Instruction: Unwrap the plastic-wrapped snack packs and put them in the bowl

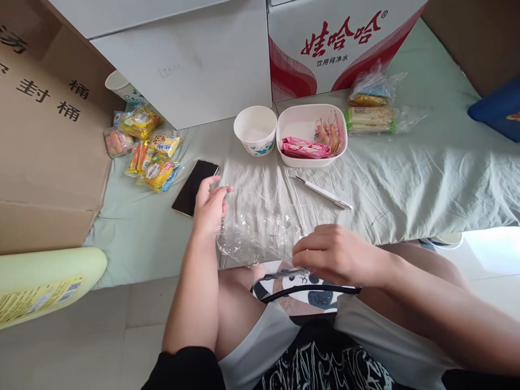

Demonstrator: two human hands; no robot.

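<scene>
A crumpled sheet or bag of clear plastic (247,245) lies at the front edge of the cloth, between my two hands. My right hand (335,253) has its fingers bent together on the plastic's right end; the fingertips are partly hidden. At the plastic's left side, my left hand (209,208) has slightly curled fingers with gaps between them. A dark-screened phone (190,189) lies right beside that hand. Beyond my right hand rests a white pen-like craft knife (325,193), lying at a slant.
Behind stand a white paper cup (255,130) and a plastic tub (312,161) holding pink-wrapped snacks (305,148). Wrapped snacks (158,170) are piled at left; more packets (370,119) lie at right. A white box (219,65) and printed carton (345,49) stand at the back.
</scene>
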